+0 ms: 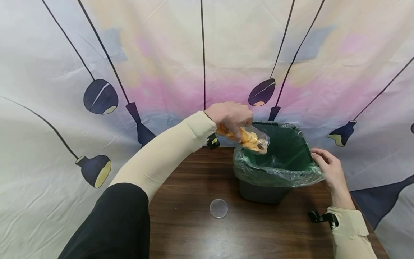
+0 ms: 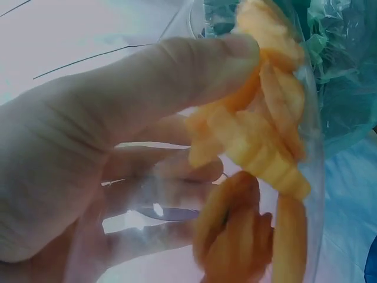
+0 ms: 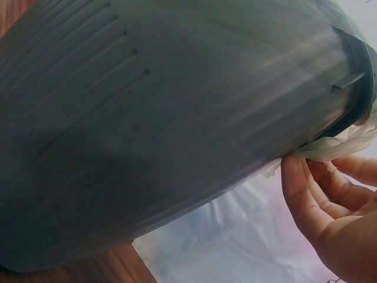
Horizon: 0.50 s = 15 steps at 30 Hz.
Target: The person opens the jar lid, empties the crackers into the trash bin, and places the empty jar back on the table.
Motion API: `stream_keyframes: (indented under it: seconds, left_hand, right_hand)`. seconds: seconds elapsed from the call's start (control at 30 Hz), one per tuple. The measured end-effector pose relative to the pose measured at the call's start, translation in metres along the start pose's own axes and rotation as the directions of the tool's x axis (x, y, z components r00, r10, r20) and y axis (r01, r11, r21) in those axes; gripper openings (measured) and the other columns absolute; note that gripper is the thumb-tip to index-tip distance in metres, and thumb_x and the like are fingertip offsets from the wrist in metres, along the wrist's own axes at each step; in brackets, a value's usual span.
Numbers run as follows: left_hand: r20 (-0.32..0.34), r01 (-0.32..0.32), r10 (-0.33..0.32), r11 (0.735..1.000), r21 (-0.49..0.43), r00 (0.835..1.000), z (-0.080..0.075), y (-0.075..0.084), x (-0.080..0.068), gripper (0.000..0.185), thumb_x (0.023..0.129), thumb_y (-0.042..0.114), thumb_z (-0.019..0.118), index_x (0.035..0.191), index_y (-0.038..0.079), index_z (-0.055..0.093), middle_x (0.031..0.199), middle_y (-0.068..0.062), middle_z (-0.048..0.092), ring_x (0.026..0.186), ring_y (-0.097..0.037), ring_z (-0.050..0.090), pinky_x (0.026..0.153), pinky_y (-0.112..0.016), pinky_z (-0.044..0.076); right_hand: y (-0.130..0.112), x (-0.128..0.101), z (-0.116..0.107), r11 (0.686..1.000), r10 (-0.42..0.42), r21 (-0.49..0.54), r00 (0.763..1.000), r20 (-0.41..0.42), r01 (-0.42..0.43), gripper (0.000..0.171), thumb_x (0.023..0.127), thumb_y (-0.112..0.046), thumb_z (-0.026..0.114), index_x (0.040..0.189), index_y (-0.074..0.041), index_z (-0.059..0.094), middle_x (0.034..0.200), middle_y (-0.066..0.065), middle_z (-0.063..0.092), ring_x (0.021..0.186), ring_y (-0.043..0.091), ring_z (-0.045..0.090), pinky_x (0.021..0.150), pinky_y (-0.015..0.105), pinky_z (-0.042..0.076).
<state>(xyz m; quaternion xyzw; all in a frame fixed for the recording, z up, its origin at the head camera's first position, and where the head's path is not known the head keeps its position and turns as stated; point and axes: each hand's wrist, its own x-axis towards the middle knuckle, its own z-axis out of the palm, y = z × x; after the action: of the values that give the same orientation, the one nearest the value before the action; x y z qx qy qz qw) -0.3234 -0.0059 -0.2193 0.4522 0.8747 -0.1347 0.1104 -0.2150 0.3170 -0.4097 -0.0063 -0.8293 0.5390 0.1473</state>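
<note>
- Tabletop [image 1: 184, 190]: dark brown, streaked with wood grain.
- Trash bin [image 1: 263, 193] near the tabletop's far edge: dark grey.
- Bin liner [image 1: 275, 178]: translucent green.
- Jar [image 1: 258, 131]: clear.
- Snack pieces [image 1: 247, 138]: yellow to orange.
- Round lid [image 1: 219, 208]: clear.
- Fabric backdrop [image 1: 174, 43]: white with pink, peach and grey-blue patches, printed with navy lamps [image 1: 101, 97], yellow inside, on black cords [image 1: 203, 54].
- Forearm sleeves [image 1: 165, 154]: cream.
- Upper sleeve [image 1: 116, 219]: black.
- Wrist mounts [image 1: 314, 216]: black.

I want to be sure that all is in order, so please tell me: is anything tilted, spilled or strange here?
The clear jar is tilted toward the bin, with orange pieces inside; the left hand grips it, so this looks deliberate. A round clear lid lies apart on the table. I notice no damage.
</note>
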Motion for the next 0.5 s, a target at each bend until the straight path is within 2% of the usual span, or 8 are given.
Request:
stream_keyframes:
  seconds: [0.2, 0.4, 0.5]
  left_hand:
    - [0.005, -0.003, 0.003, 1.000, 0.009, 1.000, 0.0013, 0.0011, 0.0028, 0.043, 0.073, 0.055, 0.078, 0.072, 0.020, 0.052, 0.064, 0.007, 0.029, 0.059, -0.011, 0.036, 0.052, -0.027, 0.027]
    - [-0.012, -0.003, 0.003, 1.000, 0.000, 1.000, 0.0035, -0.0009, 0.0020, 0.046, 0.072, 0.058, 0.078, 0.077, 0.019, 0.053, 0.068, 0.007, 0.032, 0.061, -0.011, 0.039, 0.053, -0.027, 0.029]
    - [-0.018, 0.001, -0.002, 1.000, -0.017, 1.000, 0.0035, -0.0025, 0.0002, 0.042, 0.073, 0.055, 0.078, 0.081, 0.020, 0.057, 0.068, 0.007, 0.036, 0.061, -0.010, 0.043, 0.052, -0.026, 0.030]
  right_hand:
    - [-0.0011, -0.0002, 0.0004, 1.000, -0.001, 0.001, 1.000, 0.000, 0.001, 0.035, 0.101, -0.029, 0.053, 0.126, -0.006, 0.060, 0.105, -0.030, 0.052, 0.098, -0.008, 0.048, 0.076, 0.008, 0.038]
    - [-0.0012, -0.0008, 0.0007, 1.000, -0.005, 0.006, 1.000, 0.000, 0.005, 0.034, 0.101, -0.029, 0.053, 0.126, -0.008, 0.061, 0.106, -0.030, 0.052, 0.098, -0.008, 0.048, 0.075, 0.009, 0.038]
    - [-0.0006, -0.0006, 0.0004, 1.000, -0.007, 0.001, 1.000, -0.001, 0.007, 0.034, 0.101, -0.029, 0.053, 0.126, -0.008, 0.061, 0.106, -0.031, 0.052, 0.098, -0.008, 0.048, 0.075, 0.009, 0.038]
